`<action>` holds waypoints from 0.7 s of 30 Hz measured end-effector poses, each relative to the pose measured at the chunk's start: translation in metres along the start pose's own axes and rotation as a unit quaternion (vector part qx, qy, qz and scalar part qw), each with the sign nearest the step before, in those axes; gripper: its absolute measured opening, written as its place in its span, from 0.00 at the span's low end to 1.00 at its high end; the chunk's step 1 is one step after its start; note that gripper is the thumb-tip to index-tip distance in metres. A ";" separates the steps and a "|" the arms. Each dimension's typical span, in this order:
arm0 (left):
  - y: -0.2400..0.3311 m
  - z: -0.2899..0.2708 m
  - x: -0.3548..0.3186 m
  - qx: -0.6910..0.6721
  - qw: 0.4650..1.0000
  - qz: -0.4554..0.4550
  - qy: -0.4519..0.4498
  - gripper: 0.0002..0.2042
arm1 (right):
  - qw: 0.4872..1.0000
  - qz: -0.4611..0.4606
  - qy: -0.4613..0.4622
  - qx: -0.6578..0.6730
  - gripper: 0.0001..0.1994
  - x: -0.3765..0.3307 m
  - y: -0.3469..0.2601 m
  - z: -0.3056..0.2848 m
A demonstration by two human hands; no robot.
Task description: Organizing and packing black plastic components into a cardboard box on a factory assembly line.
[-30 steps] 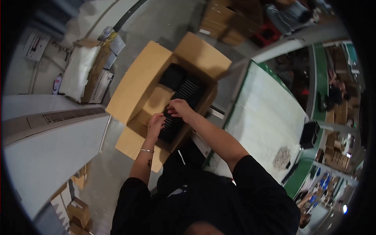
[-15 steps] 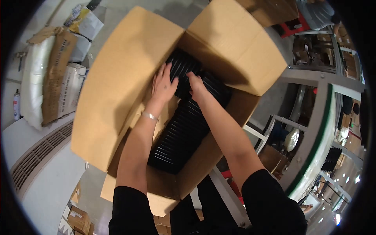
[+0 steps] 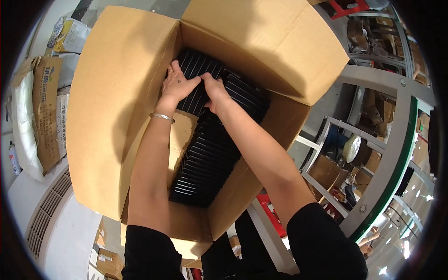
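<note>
An open cardboard box (image 3: 109,112) stands in front of me with its flaps spread. Rows of thin black ribbed pieces, packed side by side, lie in it: a long row (image 3: 205,161) down the right part and a shorter block (image 3: 198,65) in the far left corner. My left hand (image 3: 177,86) grips the left side of the shorter block, its thumb stretched over the top. From the right, my right hand (image 3: 215,93) closes on the same block, thumb nearly meeting the left one. Its other fingers are mostly hidden. Bare cardboard (image 3: 184,133) shows nearer me.
A grey metal frame (image 3: 373,172) with a green-edged top stands close on the right, cartons (image 3: 326,172) beneath. At left are a white unit with a vent grille (image 3: 49,210), a wrapped package (image 3: 28,126) and a spray can (image 3: 14,158). A red stool (image 3: 347,7) is far right.
The view has shifted, so the box sits farther left in it. My hands stay on the shorter black block, and my right hand has come closer to my left thumb.
</note>
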State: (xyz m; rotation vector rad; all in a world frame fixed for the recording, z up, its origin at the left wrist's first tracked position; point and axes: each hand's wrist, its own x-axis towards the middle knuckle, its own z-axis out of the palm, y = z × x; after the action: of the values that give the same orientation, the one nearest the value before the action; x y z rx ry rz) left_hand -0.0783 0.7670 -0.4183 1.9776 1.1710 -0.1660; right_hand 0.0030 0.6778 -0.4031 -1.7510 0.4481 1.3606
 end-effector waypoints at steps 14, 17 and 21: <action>-0.011 -0.016 0.005 0.080 0.994 0.056 -0.044 0.45 | 0.999 -0.014 -0.007 0.040 0.40 -0.007 0.005 0.002; -0.004 -0.010 0.005 0.088 0.994 0.005 -0.057 0.48 | 0.999 -0.011 -0.018 0.047 0.39 -0.003 0.007 -0.005; -0.045 -0.001 0.000 -0.030 0.996 0.031 -0.081 0.51 | 0.998 -0.038 -0.042 0.031 0.37 0.006 0.015 -0.001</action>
State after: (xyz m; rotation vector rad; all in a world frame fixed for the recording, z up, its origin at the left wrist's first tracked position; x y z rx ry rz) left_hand -0.1133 0.7788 -0.4432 1.9069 0.9986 -0.2524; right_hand -0.0051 0.6702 -0.4148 -1.6364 0.3691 1.3465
